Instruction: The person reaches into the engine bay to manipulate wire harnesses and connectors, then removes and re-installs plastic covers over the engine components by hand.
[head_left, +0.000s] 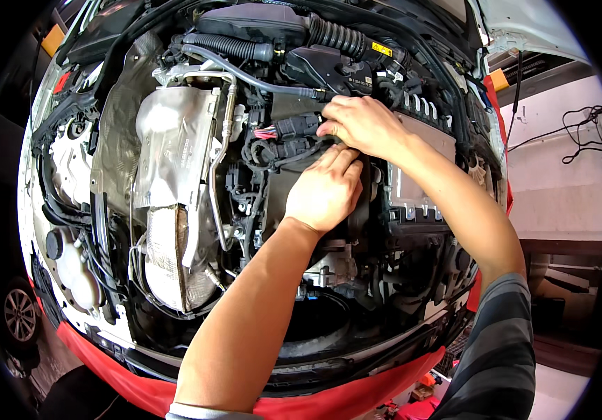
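Note:
Both of my hands meet over the middle of an open engine bay. My right hand (pixel 367 126) reaches in from the right with its fingers curled. Its thumb and fingertips are at the right end of a black wiring connector (pixel 297 127), which has pink and red wires (pixel 266 133) at its left end. Just below, my left hand (pixel 325 189) is closed, its knuckles up and its fingertips hidden under it. A second black connector (pixel 294 148) sits left of its fingers. Whatever either hand grips is covered by the fingers.
A silvery heat shield (pixel 175 140) and a metal pipe (pixel 225 126) stand to the left. A grey hose (pixel 252 80) crosses above the hands. A control-unit box (pixel 423 157) is at the right. Red sheeting (pixel 357 383) covers the front edge. A white reservoir (pixel 77 269) sits lower left.

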A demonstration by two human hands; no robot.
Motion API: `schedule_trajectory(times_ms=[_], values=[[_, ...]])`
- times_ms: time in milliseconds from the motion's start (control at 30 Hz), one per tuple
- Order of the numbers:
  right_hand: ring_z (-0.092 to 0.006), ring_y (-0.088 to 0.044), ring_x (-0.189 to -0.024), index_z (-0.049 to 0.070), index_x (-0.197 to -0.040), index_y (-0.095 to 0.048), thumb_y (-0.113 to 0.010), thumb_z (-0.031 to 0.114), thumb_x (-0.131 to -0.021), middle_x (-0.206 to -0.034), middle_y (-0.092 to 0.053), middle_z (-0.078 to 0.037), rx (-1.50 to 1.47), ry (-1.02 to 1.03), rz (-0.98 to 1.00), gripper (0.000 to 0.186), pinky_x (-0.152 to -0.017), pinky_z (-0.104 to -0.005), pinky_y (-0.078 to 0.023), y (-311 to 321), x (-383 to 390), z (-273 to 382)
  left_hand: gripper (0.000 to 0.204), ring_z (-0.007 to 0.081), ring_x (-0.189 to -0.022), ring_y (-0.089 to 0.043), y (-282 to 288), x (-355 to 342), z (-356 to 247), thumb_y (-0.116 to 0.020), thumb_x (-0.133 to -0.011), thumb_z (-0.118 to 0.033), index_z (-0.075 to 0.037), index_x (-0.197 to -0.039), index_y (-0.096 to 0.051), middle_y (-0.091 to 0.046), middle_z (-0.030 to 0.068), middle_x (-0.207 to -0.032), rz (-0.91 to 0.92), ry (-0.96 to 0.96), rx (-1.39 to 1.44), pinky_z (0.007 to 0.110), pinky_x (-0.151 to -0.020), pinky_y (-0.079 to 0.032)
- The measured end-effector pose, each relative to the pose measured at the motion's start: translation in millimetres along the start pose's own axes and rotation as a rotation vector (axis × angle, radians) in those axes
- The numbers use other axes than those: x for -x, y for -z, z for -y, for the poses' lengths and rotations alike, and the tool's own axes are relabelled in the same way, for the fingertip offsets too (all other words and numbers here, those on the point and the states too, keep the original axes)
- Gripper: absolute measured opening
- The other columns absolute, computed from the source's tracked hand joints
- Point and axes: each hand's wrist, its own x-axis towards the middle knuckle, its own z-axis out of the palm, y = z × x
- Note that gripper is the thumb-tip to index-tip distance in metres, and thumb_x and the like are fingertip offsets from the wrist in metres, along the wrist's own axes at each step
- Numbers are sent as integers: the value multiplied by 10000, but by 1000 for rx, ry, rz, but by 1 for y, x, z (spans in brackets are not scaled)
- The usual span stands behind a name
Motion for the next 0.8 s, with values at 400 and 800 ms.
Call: schedule_trajectory(times_ms=[400,800], values=[[-305,-677,-755,5,-796,-699,-654,16,-742,-788,-663,-112,-22,291,-102,71,-694,-392,-563,-18,-18,-12,202,254,-936,-619,4,-2,1,-714,-750,-39,-30,-941,-652,-607,73,-950,67,-53,70,345,-813,-538],[-298,-684,-734,4,-789,-678,-672,18,-769,-814,-652,-92,-132,295,-178,24,-682,-384,-575,-30,-15,-10,230,251,-922,-614,7,-1,5,-730,-699,-30,-32,-921,-669,-611,62,-949,99,-97,88,337,-773,-547]])
